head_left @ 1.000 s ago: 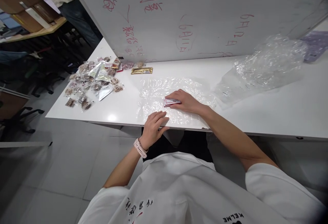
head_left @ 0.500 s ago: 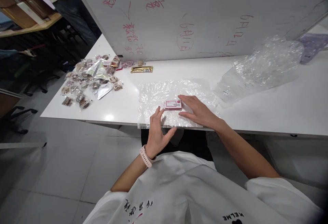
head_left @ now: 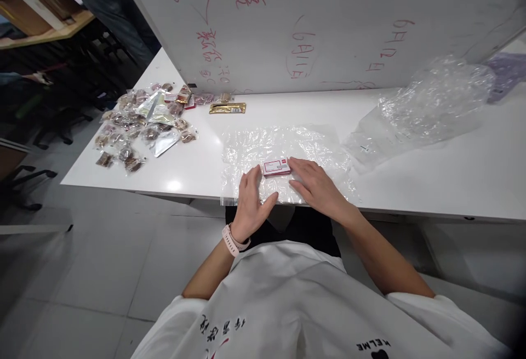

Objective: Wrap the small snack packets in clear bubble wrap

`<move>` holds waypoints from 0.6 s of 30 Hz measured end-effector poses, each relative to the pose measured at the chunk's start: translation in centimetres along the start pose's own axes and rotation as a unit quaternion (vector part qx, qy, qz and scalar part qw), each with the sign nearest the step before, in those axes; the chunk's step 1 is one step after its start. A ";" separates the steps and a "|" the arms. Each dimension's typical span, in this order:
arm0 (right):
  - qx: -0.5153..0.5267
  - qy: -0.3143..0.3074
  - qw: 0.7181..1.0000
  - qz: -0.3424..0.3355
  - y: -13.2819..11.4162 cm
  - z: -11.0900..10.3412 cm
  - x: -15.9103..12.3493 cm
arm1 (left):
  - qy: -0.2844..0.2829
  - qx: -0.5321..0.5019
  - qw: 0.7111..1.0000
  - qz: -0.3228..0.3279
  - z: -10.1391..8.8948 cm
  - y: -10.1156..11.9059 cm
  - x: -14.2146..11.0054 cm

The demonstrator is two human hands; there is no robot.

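A small red-and-white box (head_left: 276, 167) lies on a flat sheet of clear bubble wrap (head_left: 283, 145) at the near edge of the white table (head_left: 444, 167). My right hand (head_left: 315, 186) rests flat and open on the wrap, fingertips touching the box's right end. My left hand (head_left: 252, 200), with a pink watch on the wrist, is open at the wrap's near edge, fingers spread just left of and below the box.
A pile of small snack packets (head_left: 142, 126) covers the table's left end, with a gold packet (head_left: 227, 108) beside it. A crumpled heap of bubble wrap (head_left: 431, 104) lies at the right. A whiteboard (head_left: 329, 19) with red writing stands behind.
My right hand let go of the box and drew back to its right side. My left hand lifted from the table edge and now spreads beside the box.
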State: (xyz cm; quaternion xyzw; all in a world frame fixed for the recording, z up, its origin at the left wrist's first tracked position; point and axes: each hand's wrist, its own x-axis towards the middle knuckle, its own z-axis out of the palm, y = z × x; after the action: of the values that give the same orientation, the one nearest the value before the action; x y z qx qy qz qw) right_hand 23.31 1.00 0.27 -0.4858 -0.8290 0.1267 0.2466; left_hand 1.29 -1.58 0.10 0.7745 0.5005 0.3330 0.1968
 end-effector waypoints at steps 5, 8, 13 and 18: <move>-0.094 -0.001 0.995 -0.012 -0.8 -1.7 -4.8 | -0.043 0.134 0.985 0.101 -1.5 -1.9 -2.2; -0.132 0.034 0.990 -0.025 0.1 -2.0 -7.0 | -0.013 0.134 0.980 0.148 -2.4 -3.8 -2.9; -0.123 0.098 0.986 -0.060 1.1 -1.9 -7.2 | 0.054 0.099 0.982 0.153 -3.8 -4.5 -1.8; -0.149 0.134 0.979 -0.040 0.9 -3.5 -4.7 | 0.073 0.141 0.980 0.122 -4.7 -3.9 0.3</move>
State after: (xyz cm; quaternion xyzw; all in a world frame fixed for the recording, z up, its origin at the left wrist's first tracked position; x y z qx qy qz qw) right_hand 27.75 -2.72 1.46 -0.4962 -0.8165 -0.0743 0.2857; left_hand -4.43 0.23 1.00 0.8233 0.4574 0.3362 0.0063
